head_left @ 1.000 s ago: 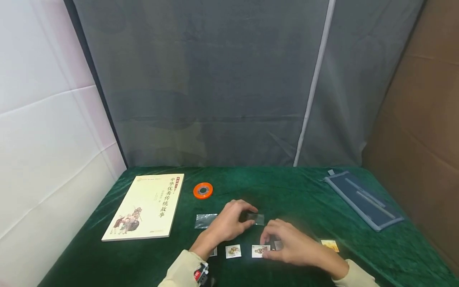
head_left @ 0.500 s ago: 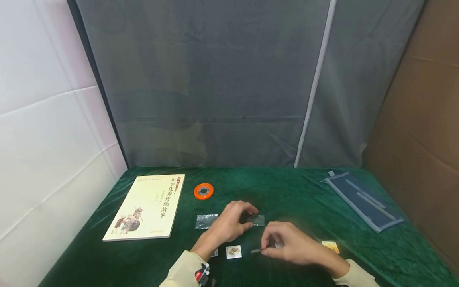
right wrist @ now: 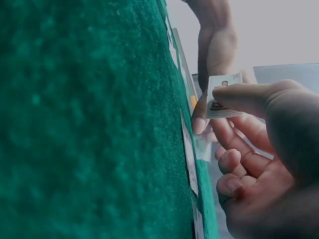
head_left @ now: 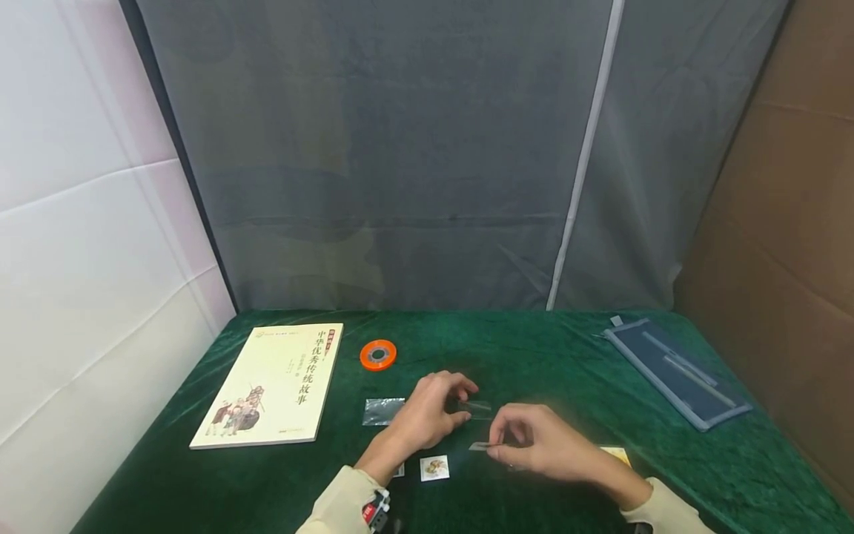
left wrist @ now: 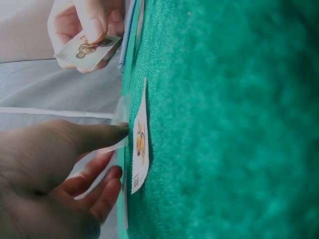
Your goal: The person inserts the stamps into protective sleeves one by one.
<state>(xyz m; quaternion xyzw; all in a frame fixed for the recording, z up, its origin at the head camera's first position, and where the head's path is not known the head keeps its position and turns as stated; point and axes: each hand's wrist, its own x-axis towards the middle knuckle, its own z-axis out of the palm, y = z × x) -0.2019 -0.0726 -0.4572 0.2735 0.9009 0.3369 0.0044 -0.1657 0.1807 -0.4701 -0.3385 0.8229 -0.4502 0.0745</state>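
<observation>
My right hand (head_left: 543,441) pinches a small postage stamp (left wrist: 75,56) between thumb and fingers, raised over the green cloth. In the head view that stamp shows nearly edge-on. To its left, my left hand (head_left: 427,415) holds a small clear plastic sleeve (head_left: 477,410) between thumb and fingers, low at the cloth. One white-edged stamp with a small picture (head_left: 434,468) lies flat between my forearms, also seen as a curled stamp (left wrist: 140,149) in the left wrist view. Another stamp (head_left: 399,470) is mostly hidden by my left wrist.
A cream book (head_left: 273,386) lies at the left. Behind the left hand are an orange ring-shaped reel (head_left: 378,355) and a clear sleeve (head_left: 383,411). A blue zip pouch (head_left: 677,374) lies at the right. A yellow stamp (head_left: 617,453) is partly behind my right forearm.
My right hand has picked the stamp up off the cloth, tilted it and raised it a little toward the sleeve. The left hand has stayed nearly still, the sleeve tilting slightly.
</observation>
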